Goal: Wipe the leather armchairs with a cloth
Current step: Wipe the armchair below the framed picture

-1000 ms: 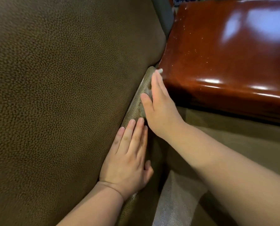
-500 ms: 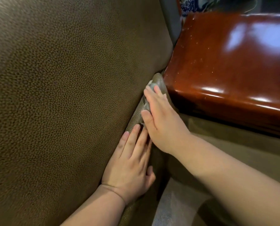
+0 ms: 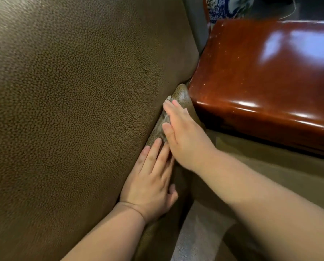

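A brown pebbled leather cushion point(image 3: 72, 110) fills the left of the head view, its right edge running diagonally from lower left to upper right. Beyond that edge sits a glossy red-brown wooden armrest point(image 3: 270, 76), and behind it a blue-and-white vase point(image 3: 225, 6) shows at the top edge. A tan seat surface point(image 3: 270, 166) lies below the armrest.

Between cushion and armrest a narrow leather roll point(image 3: 181, 95) follows the same diagonal. The cloth point(image 3: 165, 119) lies on this roll, mostly hidden; only pale scraps peek out beside the thumb and past the fingertips. The right hand point(image 3: 183, 134) presses it flat with fingers point(image 3: 173, 108) straight and close together, pointing up along the seam toward the roll's upper end.

The left hand point(image 3: 151, 179) rests flat lower on the same seam, fingers straight and relaxed, holding nothing, its tips just beside the right thumb; it seems to brace the cushion's edge.

The long axis of the strip to be wiped runs along the fingers' own direction, so the coming stroke likely slides up or down the seam. The right hand is the nearer to the unwiped upper end.
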